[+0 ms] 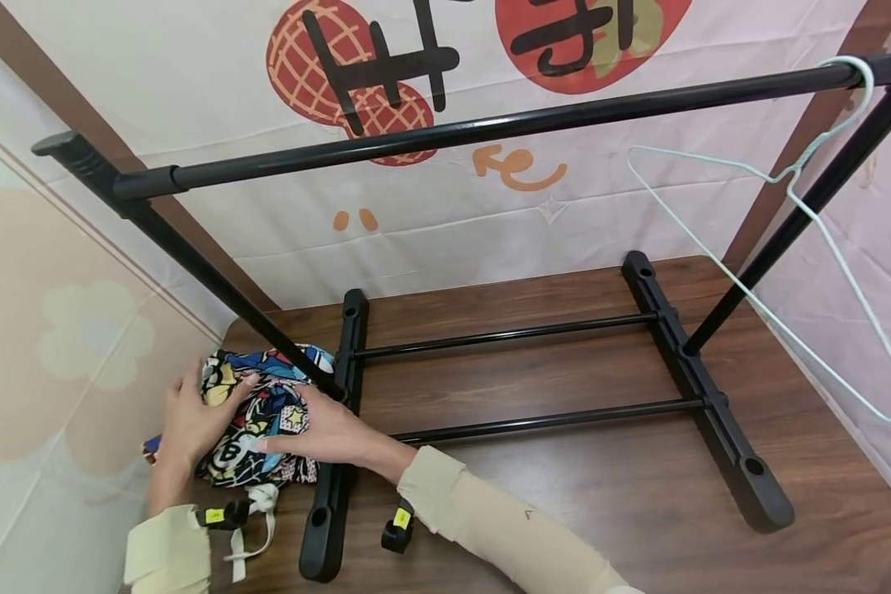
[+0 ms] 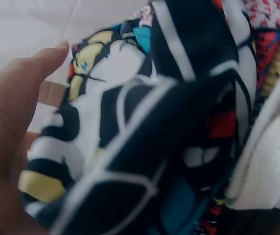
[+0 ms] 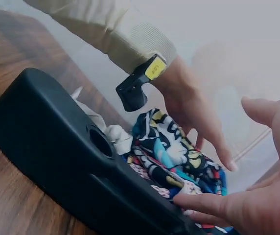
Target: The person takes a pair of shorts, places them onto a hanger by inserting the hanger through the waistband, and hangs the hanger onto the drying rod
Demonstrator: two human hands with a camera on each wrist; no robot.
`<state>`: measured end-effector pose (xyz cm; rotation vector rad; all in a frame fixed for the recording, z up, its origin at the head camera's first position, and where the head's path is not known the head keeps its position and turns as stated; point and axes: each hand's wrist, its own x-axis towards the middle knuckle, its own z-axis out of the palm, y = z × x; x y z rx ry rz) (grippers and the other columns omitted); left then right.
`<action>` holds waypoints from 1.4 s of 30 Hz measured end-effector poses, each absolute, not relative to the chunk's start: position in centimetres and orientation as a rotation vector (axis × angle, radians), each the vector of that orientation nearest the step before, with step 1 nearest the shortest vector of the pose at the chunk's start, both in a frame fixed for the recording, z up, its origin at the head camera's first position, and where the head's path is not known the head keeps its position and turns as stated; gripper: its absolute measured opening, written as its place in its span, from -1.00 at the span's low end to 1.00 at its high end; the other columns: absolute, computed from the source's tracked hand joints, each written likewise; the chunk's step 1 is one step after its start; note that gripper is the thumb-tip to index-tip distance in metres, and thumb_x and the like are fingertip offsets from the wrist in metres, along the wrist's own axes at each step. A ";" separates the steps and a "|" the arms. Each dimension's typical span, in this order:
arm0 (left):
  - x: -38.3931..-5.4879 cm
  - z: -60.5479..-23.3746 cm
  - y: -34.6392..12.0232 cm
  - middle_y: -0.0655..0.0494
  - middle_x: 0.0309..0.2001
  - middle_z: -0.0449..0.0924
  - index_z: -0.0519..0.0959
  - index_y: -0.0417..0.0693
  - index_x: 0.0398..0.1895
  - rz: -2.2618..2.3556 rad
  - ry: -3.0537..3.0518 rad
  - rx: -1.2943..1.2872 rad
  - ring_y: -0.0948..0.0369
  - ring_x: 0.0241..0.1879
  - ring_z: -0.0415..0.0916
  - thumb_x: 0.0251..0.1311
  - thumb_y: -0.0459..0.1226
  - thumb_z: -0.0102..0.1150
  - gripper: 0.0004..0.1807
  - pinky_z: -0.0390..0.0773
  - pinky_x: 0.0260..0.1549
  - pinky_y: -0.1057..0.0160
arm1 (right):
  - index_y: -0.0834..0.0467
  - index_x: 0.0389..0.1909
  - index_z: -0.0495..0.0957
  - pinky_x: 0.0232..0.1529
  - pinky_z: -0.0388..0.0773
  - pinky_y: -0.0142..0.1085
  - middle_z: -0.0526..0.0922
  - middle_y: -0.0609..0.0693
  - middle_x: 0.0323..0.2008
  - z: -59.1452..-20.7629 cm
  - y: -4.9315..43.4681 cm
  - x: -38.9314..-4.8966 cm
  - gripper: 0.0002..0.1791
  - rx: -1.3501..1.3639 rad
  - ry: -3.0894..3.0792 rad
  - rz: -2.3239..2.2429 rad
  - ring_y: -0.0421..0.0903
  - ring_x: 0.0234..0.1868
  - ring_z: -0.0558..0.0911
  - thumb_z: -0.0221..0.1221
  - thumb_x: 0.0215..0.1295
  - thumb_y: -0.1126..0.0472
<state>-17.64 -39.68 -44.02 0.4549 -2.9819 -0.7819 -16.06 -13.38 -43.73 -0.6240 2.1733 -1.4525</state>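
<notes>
A bunched cloth with a colourful cartoon print point(image 1: 256, 445) lies on the floor at the left, beside the rack's left foot. My left hand point(image 1: 193, 421) is at its left side, thumb reaching over the print and fingers fairly straight. From the other side my right hand point(image 1: 337, 429) touches the cloth with extended fingers. The right wrist view shows the right hand point(image 3: 257, 191) with thumb and fingers spread, the left hand point(image 3: 194, 107) across the cloth point(image 3: 172, 147). White cord-like fabric point(image 1: 263, 499) trails from the near edge. Dark patterned folds point(image 2: 130, 137) fill the left wrist view.
A black garment rack stands over the wooden floor point(image 1: 535, 487), its top bar point(image 1: 490, 128) across the view. Its left foot point(image 1: 334, 495) lies under my right wrist. A pale green wire hanger point(image 1: 757, 305) hangs at the bar's right end. Printed fabric walls enclose the space.
</notes>
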 end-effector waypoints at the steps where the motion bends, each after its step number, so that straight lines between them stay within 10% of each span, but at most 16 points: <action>1: -17.7 -44.2 -39.9 -0.66 0.58 -0.35 -0.39 -0.07 0.72 -0.785 -2.993 0.464 -0.64 0.48 -0.08 0.38 0.37 0.03 0.22 0.16 0.23 -0.68 | -0.06 0.69 0.03 0.43 0.48 -0.17 0.18 -0.11 0.65 -43.8 -13.8 -16.0 0.06 -0.588 2.155 -1.472 -0.13 0.59 0.34 0.32 0.33 -0.31; 19: -17.3 -44.9 -38.0 -0.54 0.63 -0.23 -0.36 -0.28 0.69 -0.939 -3.233 0.470 -0.53 0.56 -0.12 0.40 0.50 -0.30 0.25 0.13 0.39 -0.56 | -0.06 0.73 -0.30 0.03 0.64 0.38 0.03 0.22 0.66 -45.5 -17.8 -17.1 0.22 0.044 1.471 -1.950 0.34 0.45 0.47 0.42 0.36 0.08; 30: -15.2 -42.8 -35.8 -0.45 0.58 0.14 -0.08 -0.23 0.70 -1.292 -3.143 0.358 -0.28 0.46 0.26 0.55 0.33 -0.26 0.00 0.37 0.35 -0.25 | 0.01 0.61 0.19 -0.07 0.70 0.30 0.43 0.13 0.41 -45.4 -17.9 -17.0 -0.06 -0.061 1.534 -1.930 0.16 0.03 0.73 0.45 0.28 0.26; 42: -13.4 -39.5 -33.7 -0.51 0.53 0.19 -0.07 -0.29 0.68 -1.062 -3.159 0.318 -0.38 0.45 0.26 0.55 0.34 -0.30 0.02 0.36 0.30 -0.40 | -0.12 0.38 0.42 -0.09 0.73 0.24 0.67 -0.01 -0.02 -43.6 -15.9 -16.7 -0.31 -0.145 1.386 -1.929 0.08 -0.12 0.76 0.43 0.28 0.32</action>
